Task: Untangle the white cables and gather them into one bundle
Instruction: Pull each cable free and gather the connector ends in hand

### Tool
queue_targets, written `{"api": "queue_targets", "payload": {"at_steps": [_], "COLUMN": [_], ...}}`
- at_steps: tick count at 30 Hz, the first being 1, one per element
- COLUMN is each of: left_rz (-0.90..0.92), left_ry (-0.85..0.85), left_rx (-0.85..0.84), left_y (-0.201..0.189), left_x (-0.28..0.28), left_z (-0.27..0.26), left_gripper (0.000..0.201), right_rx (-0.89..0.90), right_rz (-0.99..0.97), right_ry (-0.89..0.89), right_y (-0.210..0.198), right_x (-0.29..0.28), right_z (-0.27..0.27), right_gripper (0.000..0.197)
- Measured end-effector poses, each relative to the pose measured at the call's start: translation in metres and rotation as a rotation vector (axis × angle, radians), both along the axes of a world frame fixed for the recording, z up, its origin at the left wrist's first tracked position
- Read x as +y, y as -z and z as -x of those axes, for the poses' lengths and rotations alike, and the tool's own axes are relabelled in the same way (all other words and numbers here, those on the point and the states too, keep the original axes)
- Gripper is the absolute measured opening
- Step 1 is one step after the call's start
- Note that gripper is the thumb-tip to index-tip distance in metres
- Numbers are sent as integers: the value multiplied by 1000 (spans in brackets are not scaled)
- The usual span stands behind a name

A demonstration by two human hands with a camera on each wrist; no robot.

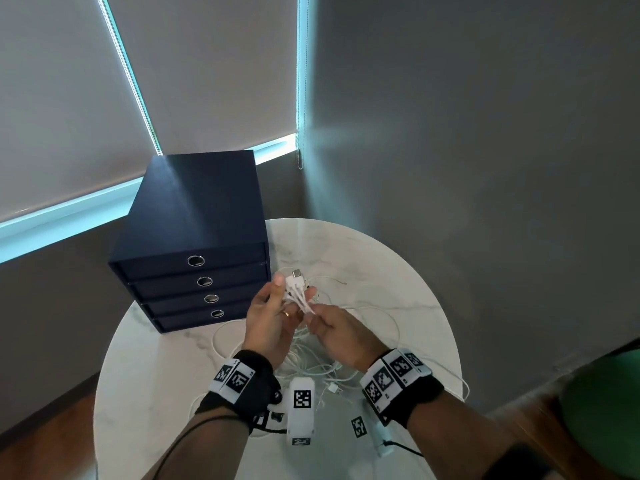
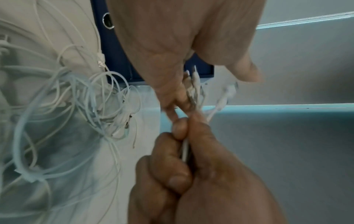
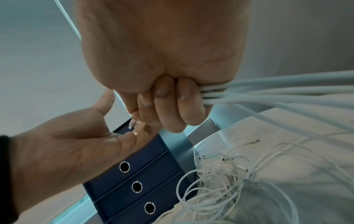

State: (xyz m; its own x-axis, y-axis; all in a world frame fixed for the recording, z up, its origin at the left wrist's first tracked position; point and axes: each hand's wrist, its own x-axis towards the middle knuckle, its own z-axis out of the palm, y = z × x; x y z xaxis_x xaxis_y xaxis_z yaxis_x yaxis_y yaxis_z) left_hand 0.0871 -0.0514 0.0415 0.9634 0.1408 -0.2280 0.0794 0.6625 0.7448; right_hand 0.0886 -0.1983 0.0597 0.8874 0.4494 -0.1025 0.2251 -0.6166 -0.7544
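head view, centre of frame: both hands raised over a round white marble table (image 1: 398, 271), meeting just right of a dark blue drawer box (image 1: 194, 237) with four ring pulls. right hand (image 1: 341, 336) clenched around a sheaf of white cables (image 1: 311, 365), strands pinched between thumb and curled fingers; seen from the right wrist view as several parallel strands (image 3: 277, 91) leaving the fist toward the right edge of the frame. left hand (image 1: 273, 318) palm up, fingers loosely spread under the plug ends (image 1: 298, 289), thumb lifted beside them; a ring on one finger; touching the plugs but not visibly closed round them. rest of the cables lying in a loose tangle on the table, lower centre of the head view, below and between the wrists, with loops trailing out toward the right rim. in the left wrist view, tangle (image 2: 63, 106) at left of frame, connectors (image 2: 195, 84) fanned out at centre between the two hands. black wristbands with printed square markers on both wrists. green object (image 1: 602, 410) at the lower right edge.
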Motion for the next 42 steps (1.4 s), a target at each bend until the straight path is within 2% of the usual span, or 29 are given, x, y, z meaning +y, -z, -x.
{"api": "queue_targets", "payload": {"at_steps": [3, 6, 9, 14, 17, 19, 22, 26, 28, 31, 33, 36, 37, 39, 42], "left_rz": [-50, -141, -159, 140, 220, 215, 168, 54, -49, -185, -229, -242, -245, -259, -281], "left_ry": [195, 269, 193, -44, -138, -145, -102, 22, 69, 98, 120, 172, 187, 204, 204], "left_rx": [14, 59, 155, 196, 145, 132, 156, 187, 183, 189, 192, 211, 217, 216, 192], "left_y": [7, 0, -4, -2, -8, -8, -4, 1, 1, 1, -1, -4, -5, -5, -6], "left_x": [-7, -20, -22, -3, 19, 29, 31, 21, 16, 10, 7, 2, 1, 0, 0], "left_z": [7, 15, 12, 2, -3, -4, -2, 6, 7, 8, 10, 14, 15, 16, 18], "left_gripper": [60, 33, 32, 36, 38, 39, 39, 37, 36, 35, 37, 38, 38, 38, 37], "right_rx": [-29, -70, -127, -123, -82, -45, -8, 86, 235, 427, 372, 232, 195, 177, 205], "right_rz": [-34, -6, 110, 271, 406, 510, 674, 721, 774, 743, 611, 245, 189, 212, 456], "right_ry": [22, 3, -75, -108, -54, 5, 113, 177, 107, -12, -54, 49, 56, -15, -145], "right_y": [-6, -4, 4, 23, 46, 56, 61, 66, 65, 59, 54, 45, 46, 51, 62], "right_x": [-1, -1, -2, -35, -79, -109, -151, -184, -182, -162, -141, -101, -88, -61, -32], "right_z": [-3, -2, 5, 11, 10, 7, 0, -5, 1, 4, 0, -6, -8, -9, -3], "right_gripper": [37, 30, 28, 39, 46, 48, 39, 39, 39, 58, 65, 72, 68, 50, 40]}}
